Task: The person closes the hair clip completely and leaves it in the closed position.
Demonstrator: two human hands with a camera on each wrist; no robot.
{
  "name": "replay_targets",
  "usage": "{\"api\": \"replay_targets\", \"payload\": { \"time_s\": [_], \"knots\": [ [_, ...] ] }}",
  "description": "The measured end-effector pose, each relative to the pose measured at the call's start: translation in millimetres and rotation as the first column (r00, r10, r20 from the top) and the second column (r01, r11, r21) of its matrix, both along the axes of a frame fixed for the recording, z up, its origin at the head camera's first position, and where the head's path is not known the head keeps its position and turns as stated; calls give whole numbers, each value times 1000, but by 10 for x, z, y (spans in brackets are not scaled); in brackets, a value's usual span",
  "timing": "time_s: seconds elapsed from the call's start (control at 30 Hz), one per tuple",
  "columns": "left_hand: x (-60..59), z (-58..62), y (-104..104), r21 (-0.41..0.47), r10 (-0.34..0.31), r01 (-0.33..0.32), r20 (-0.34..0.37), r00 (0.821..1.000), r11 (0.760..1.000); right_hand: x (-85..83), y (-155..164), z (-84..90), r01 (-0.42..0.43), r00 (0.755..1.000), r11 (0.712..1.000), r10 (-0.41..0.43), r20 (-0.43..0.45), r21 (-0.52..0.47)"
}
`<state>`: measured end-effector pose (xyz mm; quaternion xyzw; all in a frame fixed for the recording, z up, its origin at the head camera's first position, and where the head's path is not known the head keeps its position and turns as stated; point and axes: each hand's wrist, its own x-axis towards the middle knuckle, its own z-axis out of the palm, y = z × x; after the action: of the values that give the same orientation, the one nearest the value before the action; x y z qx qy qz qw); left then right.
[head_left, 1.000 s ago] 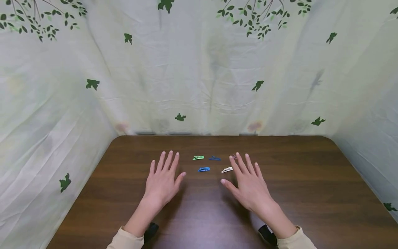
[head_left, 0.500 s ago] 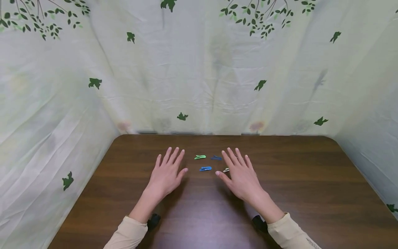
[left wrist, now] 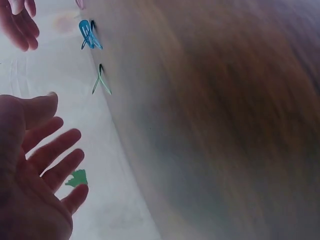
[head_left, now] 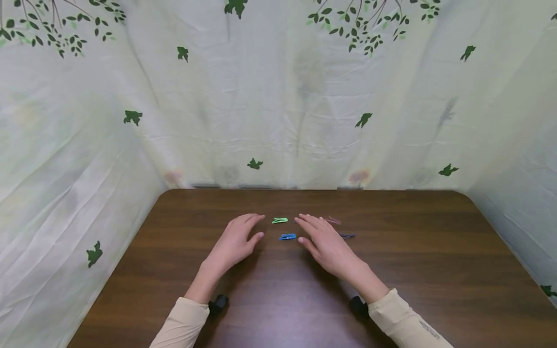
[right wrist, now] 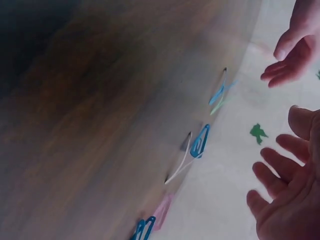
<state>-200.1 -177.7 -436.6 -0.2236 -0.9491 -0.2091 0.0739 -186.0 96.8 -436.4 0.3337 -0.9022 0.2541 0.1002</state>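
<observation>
Dark wood table [head_left: 435, 270], leaf-print cloth [head_left: 278, 106] around; left hand [head_left: 235, 241] and right hand [head_left: 326, 244] both released.

Left hand [left wrist: 32, 170] fills the lower left corner, palm facing the camera, fingers [left wrist: 55, 150] spread and relaxed, gripping nothing and not touching the table. Brown wooden table [left wrist: 215, 115] takes up the right side, badly blurred, with a blue hair clip [left wrist: 88, 35] and a green hair clip [left wrist: 101, 81] lying on it near its visible edge, apart from each other and well clear of the left hand. Fingertips of the right hand [left wrist: 20, 22] poke in at top left, near the blue clip; pale cloth backdrop [left wrist: 110, 200] with a green leaf print [left wrist: 77, 177] behind.
</observation>
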Motion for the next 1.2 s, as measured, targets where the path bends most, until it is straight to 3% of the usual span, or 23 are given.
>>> {"api": "replay_targets", "payload": {
  "time_s": [0.17,0.53,0.87,1.2],
  "knots": [
    [-23,-12,26,93,-29,25,43,999,995,-64,-41,-4,-18,1000,999,19,21,-29],
    [-68,-99,52,225,1,-40,172,985,974,-215,-144,2,-31,988,999,37,150,-44],
    [-169,-148,68,287,-61,-6,222,973,958,-343,-222,-8,-73,977,997,75,201,-20],
    [-238,-165,76,291,-118,39,259,959,956,-428,-245,-75,-72,961,997,69,270,2]
  ]
}}
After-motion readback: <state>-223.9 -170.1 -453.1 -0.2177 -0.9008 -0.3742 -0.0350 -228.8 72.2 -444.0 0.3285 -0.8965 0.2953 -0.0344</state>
